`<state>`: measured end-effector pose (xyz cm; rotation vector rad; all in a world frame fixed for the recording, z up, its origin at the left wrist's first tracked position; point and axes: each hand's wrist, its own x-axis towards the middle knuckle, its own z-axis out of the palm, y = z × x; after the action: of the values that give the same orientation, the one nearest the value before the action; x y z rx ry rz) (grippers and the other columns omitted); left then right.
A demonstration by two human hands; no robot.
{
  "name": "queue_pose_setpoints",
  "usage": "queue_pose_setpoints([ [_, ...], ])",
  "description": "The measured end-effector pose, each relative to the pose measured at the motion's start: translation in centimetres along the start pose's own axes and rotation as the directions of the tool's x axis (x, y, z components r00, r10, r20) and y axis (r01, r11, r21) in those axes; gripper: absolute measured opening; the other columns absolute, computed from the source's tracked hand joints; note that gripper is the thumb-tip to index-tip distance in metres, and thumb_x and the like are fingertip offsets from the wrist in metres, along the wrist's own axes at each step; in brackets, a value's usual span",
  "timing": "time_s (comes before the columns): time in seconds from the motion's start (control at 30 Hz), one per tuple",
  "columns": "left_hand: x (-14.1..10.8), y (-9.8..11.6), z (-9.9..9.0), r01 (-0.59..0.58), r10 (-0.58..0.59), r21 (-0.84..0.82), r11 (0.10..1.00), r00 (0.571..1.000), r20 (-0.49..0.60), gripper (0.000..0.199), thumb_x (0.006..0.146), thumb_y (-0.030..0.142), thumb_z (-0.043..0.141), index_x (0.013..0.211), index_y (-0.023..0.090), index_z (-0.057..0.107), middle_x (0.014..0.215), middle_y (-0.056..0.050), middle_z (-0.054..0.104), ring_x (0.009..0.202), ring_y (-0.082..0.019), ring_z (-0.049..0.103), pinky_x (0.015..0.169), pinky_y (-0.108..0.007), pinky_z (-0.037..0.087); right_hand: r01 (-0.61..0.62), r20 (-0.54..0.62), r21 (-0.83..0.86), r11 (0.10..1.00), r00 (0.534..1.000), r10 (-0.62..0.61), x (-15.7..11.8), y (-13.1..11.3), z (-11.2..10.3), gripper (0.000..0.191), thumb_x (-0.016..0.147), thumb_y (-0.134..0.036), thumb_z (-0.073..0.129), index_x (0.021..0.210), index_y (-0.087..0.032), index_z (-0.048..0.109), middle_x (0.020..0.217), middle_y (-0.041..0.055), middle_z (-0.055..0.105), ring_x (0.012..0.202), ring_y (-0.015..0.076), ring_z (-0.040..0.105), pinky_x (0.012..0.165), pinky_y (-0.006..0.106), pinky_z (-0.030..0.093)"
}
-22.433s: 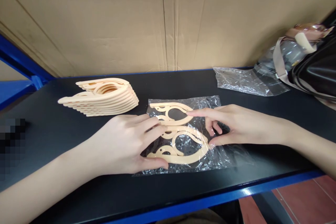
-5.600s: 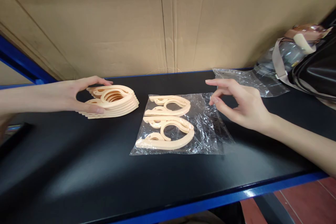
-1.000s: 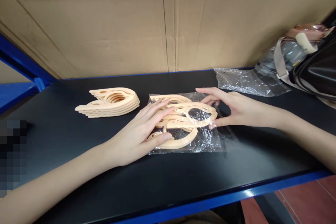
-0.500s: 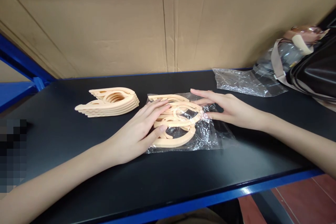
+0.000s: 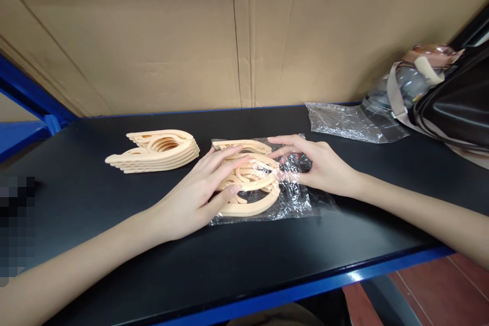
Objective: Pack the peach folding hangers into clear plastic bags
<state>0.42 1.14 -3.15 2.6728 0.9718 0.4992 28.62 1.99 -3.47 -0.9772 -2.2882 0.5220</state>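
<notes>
Several peach plastic folding hangers (image 5: 250, 209) lie in a clear plastic bag (image 5: 296, 204) on the black tabletop. My left hand (image 5: 202, 186) rests with its fingers outstretched over the left part of these hangers and the bag. From the right, my right hand (image 5: 319, 165) touches the bag near the rounded ends of the hangers, its fingers and thumb apart. Part of the hangers is hidden under my left fingers. To the left stands a neat stack of similar peach hangers (image 5: 156, 152), which neither hand touches.
Another clear plastic bag (image 5: 351, 121) lies flat at the back right. Beside it are a transparent water bottle (image 5: 408, 84) with a strap and a dark bag (image 5: 454, 97). A cardboard wall (image 5: 153, 35) rises behind the black table (image 5: 229, 270), which has a blue front edge.
My right hand has moved left against the bag, and the upper hangers inside have slid left under my left hand. My left hand stays spread on the bag. The view has shifted slightly.
</notes>
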Motion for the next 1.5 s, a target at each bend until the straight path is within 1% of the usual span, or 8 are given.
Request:
queue_pose_setpoints([
  [0.17,-0.1,0.4,-0.1,-0.085,0.085,0.033,0.996,0.996,0.02,0.043,0.103,0.03,0.034,0.146,0.027,0.042,0.157,-0.004,0.036,0.147,-0.025,0.027,0.122,-0.051,0.014,0.02,-0.005,-0.089,0.996,1.0,-0.02,0.1,1.4,-2.2,0.054,0.086,-0.014,0.049,0.138,-0.025,0.043,0.093,-0.0009,0.074,0.085,0.0195,0.069,0.086,0.04,0.052],
  [0.3,0.2,0.9,-0.2,-0.132,0.128,0.052,0.99,0.989,0.074,0.045,0.102,0.034,0.038,0.146,0.028,0.042,0.154,-0.003,0.042,0.145,-0.024,0.032,0.121,-0.049,0.02,0.023,-0.039,-0.317,0.948,0.999,-0.037,0.4,3.8,-3.9,0.049,0.074,-0.001,0.039,0.111,-0.026,0.059,0.104,0.004,0.066,0.1,0.0226,0.062,0.091,0.044,0.049],
  [0.4,0.5,1.7,0.0,-0.192,0.181,0.099,0.976,0.977,0.108,0.048,0.1,0.033,0.043,0.147,0.029,0.04,0.155,-0.002,0.041,0.146,-0.024,0.031,0.121,-0.048,0.022,0.075,0.015,-0.371,0.925,0.997,-0.075,0.7,5.3,-4.3,0.037,0.076,-0.002,0.042,0.096,-0.025,0.061,0.113,0.0065,0.06,0.11,0.0249,0.058,0.095,0.047,0.048],
  [0.6,0.8,3.7,1.4,-0.274,0.259,0.221,0.936,0.961,0.094,0.047,0.098,0.032,0.046,0.143,0.019,0.045,0.155,-0.01,0.04,0.144,-0.03,0.032,0.118,-0.049,0.029,0.072,0.042,-0.354,0.932,0.997,-0.061,0.8,6.2,-4.3,0.013,0.092,-0.029,0.054,0.095,-0.027,0.067,0.122,0.0076,0.058,0.113,0.0268,0.056,0.099,0.051,0.045],
  [0.83,1.8,5.2,2.4,-0.339,0.339,0.187,0.922,0.94,0.033,0.041,0.088,0.017,0.048,0.128,0.011,0.055,0.138,-0.018,0.053,0.133,-0.035,0.043,0.109,-0.052,0.04,-0.013,-0.134,0.009,1.0,0.991,0.014,1.1,4.9,-4.5,0.018,0.091,-0.041,0.058,0.09,-0.025,0.067,0.113,0.0047,0.067,0.11,0.0241,0.06,0.099,0.046,0.045],
  [1.0,2.0,5.2,2.4,-0.399,0.392,0.123,0.909,0.917,0.073,0.043,0.086,0.019,0.049,0.127,0.013,0.055,0.138,-0.016,0.053,0.133,-0.033,0.041,0.111,-0.048,0.039,-0.091,-0.148,0.26,0.961,0.98,0.133,1.3,3.6,-3.3,0.021,0.089,-0.043,0.063,0.088,-0.022,0.066,0.085,0.0016,0.07,0.081,0.0175,0.065,0.083,0.036,0.052],
  [1.33,1.7,4.9,2.3,-0.402,0.402,0.041,0.915,0.915,0.027,0.038,0.089,0.017,0.045,0.126,0.011,0.051,0.138,-0.016,0.054,0.136,-0.029,0.04,0.112,-0.045,0.038,-0.112,-0.159,0.254,0.961,0.975,0.155,1.8,4.4,-1.2,0.025,0.085,-0.042,0.067,0.094,-0.02,0.06,0.074,-0.0024,0.062,0.07,0.0143,0.06,0.073,0.033,0.05],
  [1.5,1.5,4.7,2.6,-0.362,0.362,-0.025,0.932,0.932,-0.013,0.042,0.094,0.021,0.046,0.135,0.013,0.042,0.141,-0.014,0.052,0.135,-0.024,0.044,0.112,-0.04,0.039,-0.101,-0.127,0.312,0.945,0.981,0.147,1.7,4.2,-1.0,0.027,0.091,-0.042,0.06,0.108,-0.021,0.059,0.087,0.0005,0.067,0.081,0.0152,0.063,0.079,0.032,0.048],
])
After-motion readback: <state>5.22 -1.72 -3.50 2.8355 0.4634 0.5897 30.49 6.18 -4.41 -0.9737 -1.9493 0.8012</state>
